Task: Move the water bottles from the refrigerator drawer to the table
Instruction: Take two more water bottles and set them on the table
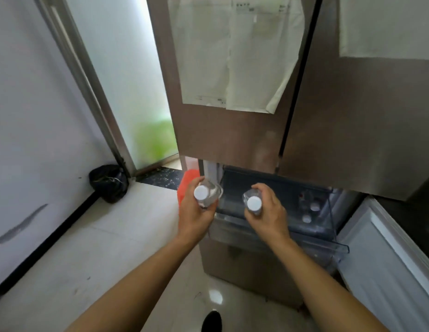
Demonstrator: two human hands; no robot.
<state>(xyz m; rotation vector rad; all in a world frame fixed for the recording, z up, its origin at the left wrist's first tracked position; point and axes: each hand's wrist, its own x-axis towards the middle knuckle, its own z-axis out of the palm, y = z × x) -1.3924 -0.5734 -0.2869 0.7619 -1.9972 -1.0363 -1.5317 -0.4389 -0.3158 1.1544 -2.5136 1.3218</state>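
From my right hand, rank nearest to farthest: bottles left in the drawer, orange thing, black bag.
1. Bottles in the drawer, just right of the right hand.
2. Orange thing, behind the left hand.
3. Black bag, far left corner.

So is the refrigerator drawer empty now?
No, at least two white-capped bottles sit at the right end of the open drawer.

The left bottle (207,196) and right bottle (251,200) are showing clear under white caps. The refrigerator (232,130) is gleaming brushed brown, wearing white papers (232,56). A black bag (108,183) is sitting on cream floor (113,236) tiles.
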